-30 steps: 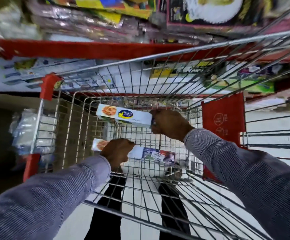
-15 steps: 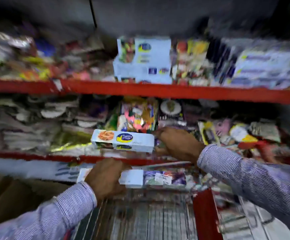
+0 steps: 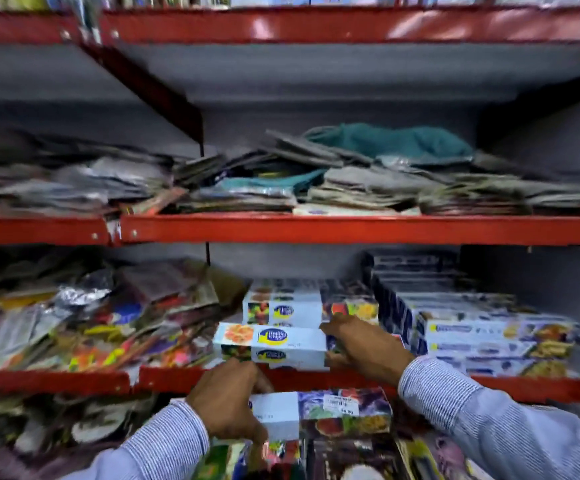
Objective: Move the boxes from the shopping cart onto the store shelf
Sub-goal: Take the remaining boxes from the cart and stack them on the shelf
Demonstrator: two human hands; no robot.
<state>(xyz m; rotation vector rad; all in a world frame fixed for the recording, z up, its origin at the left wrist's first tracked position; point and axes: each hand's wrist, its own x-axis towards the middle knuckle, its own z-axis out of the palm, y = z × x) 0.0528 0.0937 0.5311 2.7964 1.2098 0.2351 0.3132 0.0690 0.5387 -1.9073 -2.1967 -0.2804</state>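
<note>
My right hand [image 3: 361,344] grips the right end of a long white box [image 3: 271,344] with a blue and yellow logo, held at the front edge of the red shelf [image 3: 351,377]. Just behind it on that shelf stands a stack of similar boxes [image 3: 281,306]. My left hand [image 3: 229,403] holds the left end of a second long box [image 3: 319,412] with a fruit picture and a price sticker, lower down in front of the shelf edge. The shopping cart is out of view.
Loose colourful packets [image 3: 91,323] crowd the left of the shelf. Blue and white flat boxes [image 3: 482,334] are stacked on its right. The shelf above [image 3: 316,228] carries grey packets and a teal cloth [image 3: 392,140]. More packets [image 3: 351,455] lie below my hands.
The view has swung up from the cart to the shelves. Both hands have carried their boxes upward, and the right hand's box has reached the shelf's front edge.
</note>
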